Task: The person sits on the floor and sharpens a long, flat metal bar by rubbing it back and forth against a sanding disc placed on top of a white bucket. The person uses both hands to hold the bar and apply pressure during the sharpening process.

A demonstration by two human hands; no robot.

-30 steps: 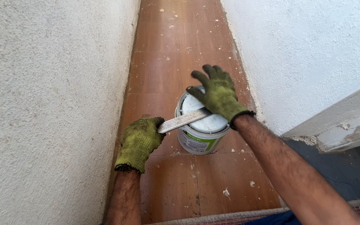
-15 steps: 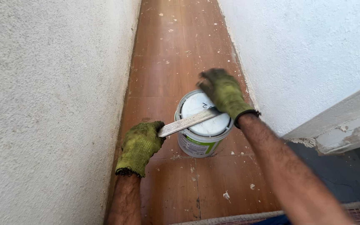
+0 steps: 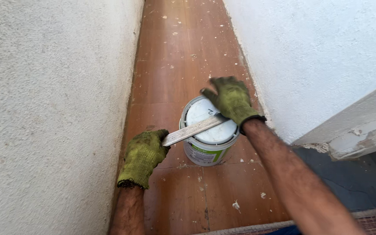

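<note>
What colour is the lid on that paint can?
White; the lid shows best in the head view.

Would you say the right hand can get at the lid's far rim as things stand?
Probably yes: the right hand already rests over the lid at its far side, and the blade crosses nearer, leaving that rim free.

The light is soft and even, like daylight, and it is bright. The white walls [image 3: 327, 52] look pale and a bit washed out. Shadows are faint, just a small dark patch under the paint can [image 3: 207, 148]. The right hand [image 3: 231, 99] is a little blurry. Nothing shines hard.
</note>
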